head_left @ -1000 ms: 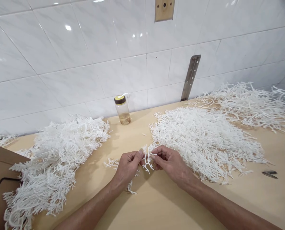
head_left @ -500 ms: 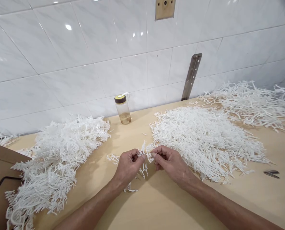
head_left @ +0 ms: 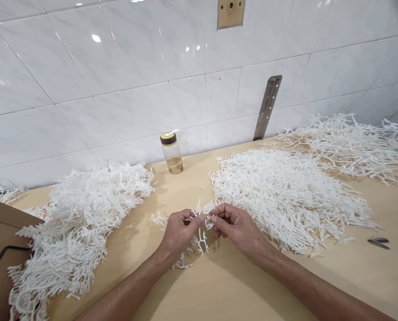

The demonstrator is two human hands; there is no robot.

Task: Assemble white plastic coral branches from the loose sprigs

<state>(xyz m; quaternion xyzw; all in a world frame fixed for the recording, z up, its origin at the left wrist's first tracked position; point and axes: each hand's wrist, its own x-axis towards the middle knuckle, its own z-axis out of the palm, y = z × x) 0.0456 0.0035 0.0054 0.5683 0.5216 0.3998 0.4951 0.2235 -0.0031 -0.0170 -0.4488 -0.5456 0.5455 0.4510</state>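
Observation:
My left hand (head_left: 182, 227) pinches a white branching plastic piece (head_left: 201, 240), whose forked twigs stick out above, below and to the left of the fingers. Close against it, my right hand (head_left: 231, 223) is closed at the fingertips on a small white sprig (head_left: 209, 207). The two sets of fingertips nearly meet, so the spot where the pieces come together is partly hidden. Just right of my right hand lies a broad heap of small white sprigs (head_left: 285, 196).
A tall pile of white branched pieces (head_left: 81, 214) spreads at left beside a brown box (head_left: 5, 249). Longer white branches (head_left: 359, 142) lie at back right. A lidded bottle (head_left: 174, 154) stands near the tiled wall. Small dark snips (head_left: 379, 242) rest on the table (head_left: 239, 285) at right.
My right fingertips have moved slightly left, closer to my left fingers. The branching piece has turned a little, and its lower twigs hang further down and to the right.

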